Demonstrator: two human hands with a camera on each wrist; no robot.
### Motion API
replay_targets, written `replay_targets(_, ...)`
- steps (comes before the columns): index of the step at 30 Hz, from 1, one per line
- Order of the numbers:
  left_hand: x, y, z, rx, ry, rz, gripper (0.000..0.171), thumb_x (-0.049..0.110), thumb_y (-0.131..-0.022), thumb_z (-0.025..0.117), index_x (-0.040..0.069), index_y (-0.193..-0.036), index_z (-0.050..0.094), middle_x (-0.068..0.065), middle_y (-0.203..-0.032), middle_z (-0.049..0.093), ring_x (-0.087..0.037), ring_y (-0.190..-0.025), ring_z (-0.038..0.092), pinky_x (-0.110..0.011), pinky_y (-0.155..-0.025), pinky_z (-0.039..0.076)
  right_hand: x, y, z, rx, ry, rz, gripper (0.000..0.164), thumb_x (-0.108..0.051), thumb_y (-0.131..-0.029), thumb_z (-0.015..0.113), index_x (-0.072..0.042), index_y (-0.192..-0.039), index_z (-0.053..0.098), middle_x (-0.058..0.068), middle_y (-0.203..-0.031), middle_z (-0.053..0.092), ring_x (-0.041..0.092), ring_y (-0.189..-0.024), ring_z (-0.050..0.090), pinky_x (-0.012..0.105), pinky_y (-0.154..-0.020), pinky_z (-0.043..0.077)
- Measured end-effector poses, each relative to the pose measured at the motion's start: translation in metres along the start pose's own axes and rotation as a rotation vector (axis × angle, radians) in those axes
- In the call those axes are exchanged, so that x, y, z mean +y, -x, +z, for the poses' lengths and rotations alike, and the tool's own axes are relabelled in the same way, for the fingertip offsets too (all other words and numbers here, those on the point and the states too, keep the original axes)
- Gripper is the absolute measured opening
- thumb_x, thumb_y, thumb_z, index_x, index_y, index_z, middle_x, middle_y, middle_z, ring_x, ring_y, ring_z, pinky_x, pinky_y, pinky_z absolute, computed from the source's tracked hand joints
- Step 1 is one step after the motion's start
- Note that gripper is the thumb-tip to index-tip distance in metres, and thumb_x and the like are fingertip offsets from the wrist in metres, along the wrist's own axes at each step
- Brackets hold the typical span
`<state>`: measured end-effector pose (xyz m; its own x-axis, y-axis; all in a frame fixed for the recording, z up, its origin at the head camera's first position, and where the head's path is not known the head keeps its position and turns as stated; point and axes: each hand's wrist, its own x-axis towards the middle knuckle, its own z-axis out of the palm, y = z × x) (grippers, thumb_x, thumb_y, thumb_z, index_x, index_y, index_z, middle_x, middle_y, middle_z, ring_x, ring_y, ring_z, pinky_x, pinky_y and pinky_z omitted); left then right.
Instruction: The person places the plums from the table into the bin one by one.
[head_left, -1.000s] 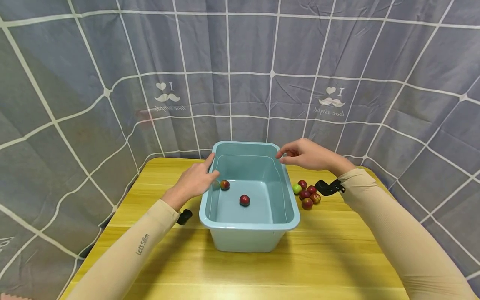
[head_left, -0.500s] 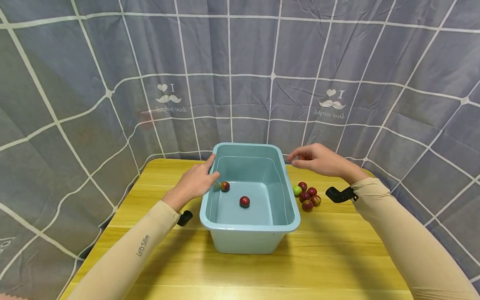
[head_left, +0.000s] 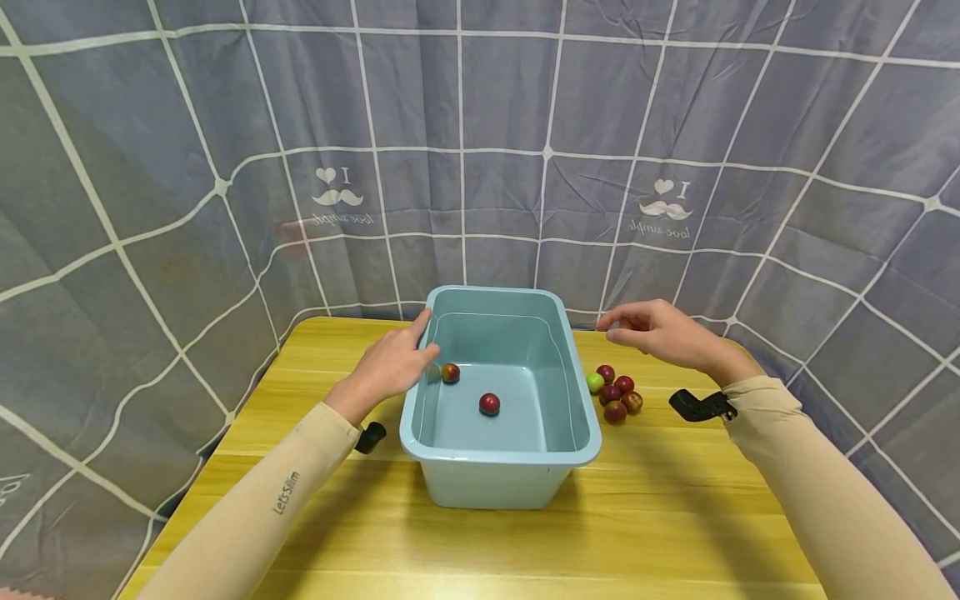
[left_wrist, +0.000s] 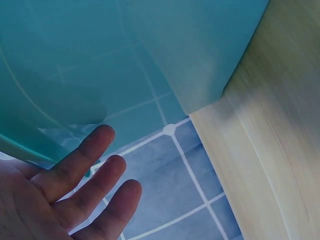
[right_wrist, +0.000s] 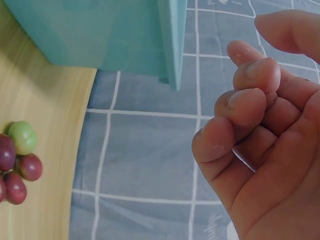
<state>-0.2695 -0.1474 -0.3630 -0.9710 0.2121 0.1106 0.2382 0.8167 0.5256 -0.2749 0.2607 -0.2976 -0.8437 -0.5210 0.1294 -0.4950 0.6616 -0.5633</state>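
A light blue plastic tub (head_left: 498, 485) stands in the middle of the table. Inside lie a dark red plum (head_left: 489, 404) and a red-yellow plum (head_left: 450, 372) by the left wall. My left hand (head_left: 386, 362) rests at the tub's left rim, index finger along it and thumb over the inside. The left wrist view shows the other fingers (left_wrist: 95, 186) extended outside the wall. Beyond the tub's right rim my right hand (head_left: 667, 335) hovers with loosely bent fingers, holding nothing. Below it, several red plums (head_left: 615, 412) and a green plum (head_left: 595, 382) lie together on the table.
The wooden table (head_left: 495, 550) extends in front of the tub and to both sides. A grey-blue curtain (head_left: 498, 196) with white grid lines hangs behind the table and wraps round both sides.
My right hand has moved from over the tub's right rim outward to the right and slightly lower, still with nothing in it. The left hand and the plums stay in place.
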Motion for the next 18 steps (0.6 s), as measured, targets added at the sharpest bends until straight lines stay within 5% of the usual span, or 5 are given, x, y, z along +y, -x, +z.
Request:
replay_targets(11,0.002,0.002,0.000,-0.007,0.021,-0.009,0.075,0.040,-0.098,0.040,0.017,-0.164,0.010,-0.008,-0.073,0.053,-0.022,-0.064,0.057,-0.034,-0.060,0.045,0.024,0.015,0.009,0.051,-0.037,0.032,0.025,-0.029,-0.100,0.061,-0.015,-0.120,0.070,0.004,-0.077,0.055,0.017,-0.064,0.048,0.031,-0.058,0.041)
replay_targets(18,0.003,0.002,-0.001,-0.006,0.021,-0.006,0.075,0.040,-0.098,0.040,0.016,-0.164,0.011,-0.009,-0.083,0.062,-0.022,-0.073,0.062,-0.034,-0.064,0.047,0.038,0.022,0.015,0.084,-0.089,0.056,0.027,-0.028,-0.099,0.063,-0.013,-0.122,0.068,0.006,-0.077,0.057,0.029,-0.064,0.051,0.031,-0.057,0.044)
